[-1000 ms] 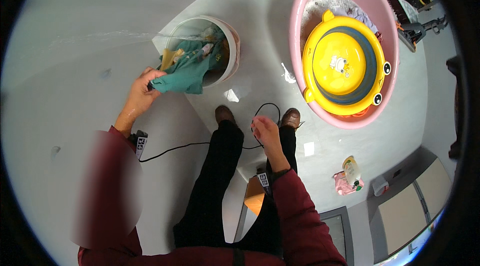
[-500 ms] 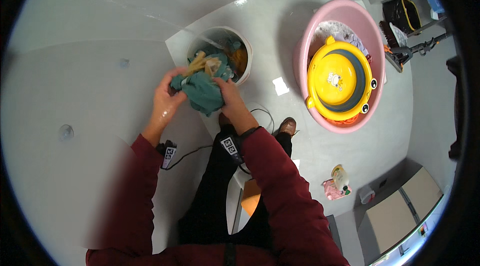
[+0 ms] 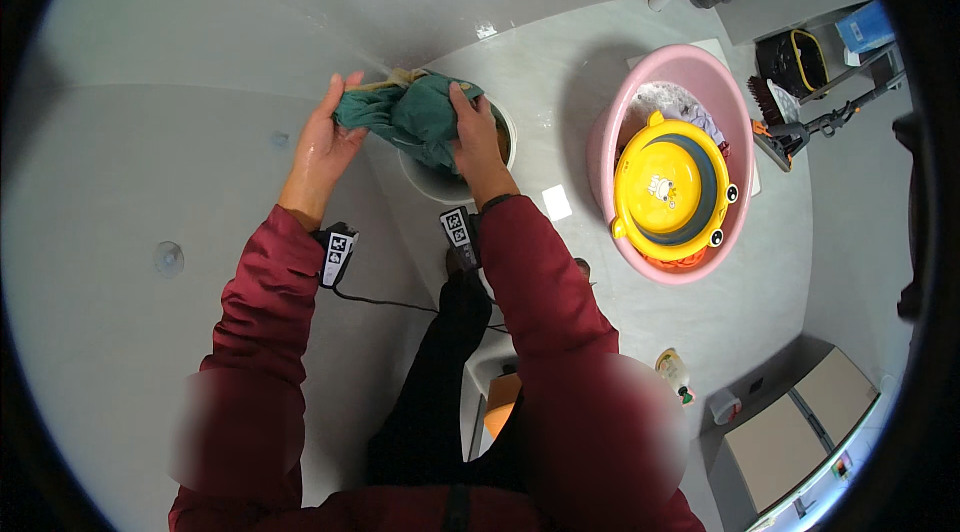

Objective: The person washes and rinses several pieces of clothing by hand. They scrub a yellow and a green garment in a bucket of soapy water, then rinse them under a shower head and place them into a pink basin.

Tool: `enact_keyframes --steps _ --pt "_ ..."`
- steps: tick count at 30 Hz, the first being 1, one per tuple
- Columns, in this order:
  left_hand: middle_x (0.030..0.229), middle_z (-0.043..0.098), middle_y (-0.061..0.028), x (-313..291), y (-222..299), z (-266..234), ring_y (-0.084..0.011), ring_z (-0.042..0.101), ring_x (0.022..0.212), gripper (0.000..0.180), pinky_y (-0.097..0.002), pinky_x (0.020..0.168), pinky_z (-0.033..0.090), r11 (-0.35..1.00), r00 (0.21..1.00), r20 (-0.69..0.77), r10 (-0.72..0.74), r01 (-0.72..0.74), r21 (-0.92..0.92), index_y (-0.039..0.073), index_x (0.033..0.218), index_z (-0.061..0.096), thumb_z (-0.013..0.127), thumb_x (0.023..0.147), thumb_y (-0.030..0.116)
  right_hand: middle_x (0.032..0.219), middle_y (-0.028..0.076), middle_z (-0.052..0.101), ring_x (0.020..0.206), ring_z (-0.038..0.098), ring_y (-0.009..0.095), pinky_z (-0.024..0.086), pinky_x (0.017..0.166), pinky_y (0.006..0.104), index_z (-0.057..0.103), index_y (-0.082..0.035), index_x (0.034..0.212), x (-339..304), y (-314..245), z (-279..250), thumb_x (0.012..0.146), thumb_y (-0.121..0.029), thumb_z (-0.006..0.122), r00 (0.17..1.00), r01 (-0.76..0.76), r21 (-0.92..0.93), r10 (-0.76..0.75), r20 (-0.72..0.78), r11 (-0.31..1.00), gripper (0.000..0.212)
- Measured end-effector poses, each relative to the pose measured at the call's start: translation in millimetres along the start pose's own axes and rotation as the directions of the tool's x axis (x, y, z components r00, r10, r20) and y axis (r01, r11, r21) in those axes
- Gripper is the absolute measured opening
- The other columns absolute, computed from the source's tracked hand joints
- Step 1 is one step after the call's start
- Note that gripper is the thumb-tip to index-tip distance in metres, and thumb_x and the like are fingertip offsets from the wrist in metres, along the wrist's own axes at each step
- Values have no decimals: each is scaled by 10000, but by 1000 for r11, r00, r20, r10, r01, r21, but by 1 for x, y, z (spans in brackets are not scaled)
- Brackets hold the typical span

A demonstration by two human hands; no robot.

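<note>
Green cloth [image 3: 408, 114] held above white bucket [image 3: 440, 182]; pink basin [image 3: 612, 132] near.

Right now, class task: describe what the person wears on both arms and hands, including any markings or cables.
Both arms wear dark red long sleeves. The left hand and right hand are bare, without gloves. Each wrist carries a small black band with a white square patterned marker. A thin black cable runs from the left wrist band.

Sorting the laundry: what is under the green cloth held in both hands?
A round white bucket on the grey floor sits beneath the bunched green cloth. Only its rim and a sliver of yellowish contents show; the rest is covered by cloth and right hand.
</note>
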State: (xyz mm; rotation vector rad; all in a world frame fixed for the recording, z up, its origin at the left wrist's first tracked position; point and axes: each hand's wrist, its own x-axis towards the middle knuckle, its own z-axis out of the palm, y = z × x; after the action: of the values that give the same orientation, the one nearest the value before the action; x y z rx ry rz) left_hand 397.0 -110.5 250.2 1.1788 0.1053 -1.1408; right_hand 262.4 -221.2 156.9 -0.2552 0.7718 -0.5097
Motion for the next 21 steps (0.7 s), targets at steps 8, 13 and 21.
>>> enact_keyframes --steps 8,13,21 --pt "976 590 -22 -14 -7 18 -115 568 857 334 -245 713 468 797 995 14 102 -90 597 70 1147 547 511 889 279 1254 284 361 1178 328 410 271 968 479 350 17 1269 -18 5 -21 690 -371 678 964 135 -990 -227 140 -36 770" --pt "838 589 -7 -13 -44 3 -83 514 693 304 -234 587 419 753 992 -90 87 -6 658 78 1120 583 586 830 171 806 99 613 706 579 158 468 672 271 567 17 989 -54 -70 16 797 -128 595 936 341 -855 -225 270 390 242" --pt "708 506 3 -52 -54 7 -72 363 481 242 -240 413 292 838 981 -183 62 49 543 112 1040 621 595 799 124 750 33 616 622 539 78 451 580 214 593 -21 946 -151 -224 126 869 -134 527 874 483 -813 -236 425 325 152"
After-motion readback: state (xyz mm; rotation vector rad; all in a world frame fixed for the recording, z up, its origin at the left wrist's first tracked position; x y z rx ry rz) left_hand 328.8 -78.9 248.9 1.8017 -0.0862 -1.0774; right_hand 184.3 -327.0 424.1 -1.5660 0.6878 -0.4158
